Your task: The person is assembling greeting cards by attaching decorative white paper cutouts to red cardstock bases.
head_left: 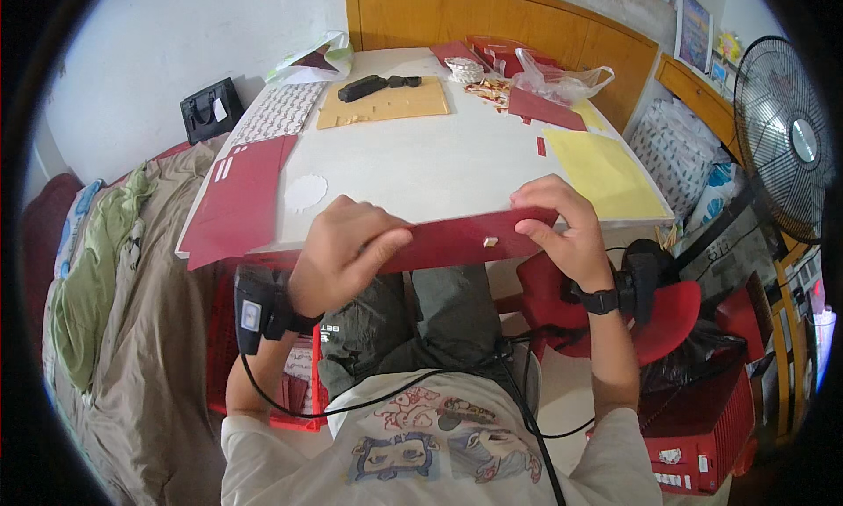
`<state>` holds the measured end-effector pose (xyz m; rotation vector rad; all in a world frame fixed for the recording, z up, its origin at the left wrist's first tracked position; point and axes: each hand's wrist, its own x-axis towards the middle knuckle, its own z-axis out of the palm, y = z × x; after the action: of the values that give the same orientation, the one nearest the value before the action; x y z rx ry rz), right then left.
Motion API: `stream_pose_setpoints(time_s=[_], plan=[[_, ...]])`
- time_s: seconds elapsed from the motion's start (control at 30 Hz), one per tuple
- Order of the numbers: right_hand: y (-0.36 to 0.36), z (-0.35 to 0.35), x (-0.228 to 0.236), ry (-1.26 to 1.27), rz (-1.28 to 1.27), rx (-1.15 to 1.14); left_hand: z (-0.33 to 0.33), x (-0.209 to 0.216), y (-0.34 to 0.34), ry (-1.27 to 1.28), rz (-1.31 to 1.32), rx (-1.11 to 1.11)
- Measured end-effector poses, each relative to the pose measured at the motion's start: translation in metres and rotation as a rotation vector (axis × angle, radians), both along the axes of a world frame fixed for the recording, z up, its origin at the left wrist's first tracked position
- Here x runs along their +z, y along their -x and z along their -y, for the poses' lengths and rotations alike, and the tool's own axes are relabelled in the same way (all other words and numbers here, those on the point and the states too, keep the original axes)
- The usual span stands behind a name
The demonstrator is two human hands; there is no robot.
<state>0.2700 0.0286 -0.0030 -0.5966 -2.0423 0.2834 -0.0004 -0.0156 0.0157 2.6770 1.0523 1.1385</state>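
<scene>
A dark red folded card or flat board is stretched between my hands at the near edge of the white table. A small pale gold piece shows on its face. My left hand is closed on the card's left end, thumb in front and fingers behind. My right hand pinches the right end between thumb and fingers. On the table beyond my left hand lie a white scalloped paper disc and red sheets with small white strips on them. Yellow paper lies beyond my right hand.
The white table bears a tan board with a black object, a stack of white discs and a plastic bag. A bed is left; a fan and red stool are right. Cables cross my lap.
</scene>
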Motion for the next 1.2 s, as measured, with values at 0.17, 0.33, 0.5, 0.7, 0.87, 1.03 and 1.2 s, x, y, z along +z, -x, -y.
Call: stream_pose_setpoints(time_s=[0.17, 0.33, 0.5, 0.7, 0.87, 1.03, 1.2], plan=[[0.015, 0.011, -0.013, 0.513, -0.642, 0.245, 0.002, 0.000, -0.008, 0.318, 0.395, 0.063], [0.021, 0.013, -0.036, 0.741, -0.928, 0.591, 0.000, -0.003, -0.005, 0.403, 0.600, 0.116], [0.037, 0.023, -0.036, 0.776, -1.032, 0.630, 0.000, -0.004, -0.008, 0.466, 0.743, 0.156], [0.061, 0.029, -0.025, 0.647, -1.270, 0.725, -0.009, -0.014, -0.019, 0.264, 0.770, 0.098], [0.074, 0.031, -0.021, 0.516, -1.171, 0.478, -0.011, -0.004, -0.023, -0.292, 0.341, 0.455], [0.082, 0.039, -0.020, 0.464, -1.088, 0.479, -0.008, 0.003, -0.049, -0.191, 0.398, -0.010], [0.078, 0.040, -0.022, 0.278, -0.948, 0.430, -0.006, 0.010, -0.050, -0.286, 0.351, -0.018]])
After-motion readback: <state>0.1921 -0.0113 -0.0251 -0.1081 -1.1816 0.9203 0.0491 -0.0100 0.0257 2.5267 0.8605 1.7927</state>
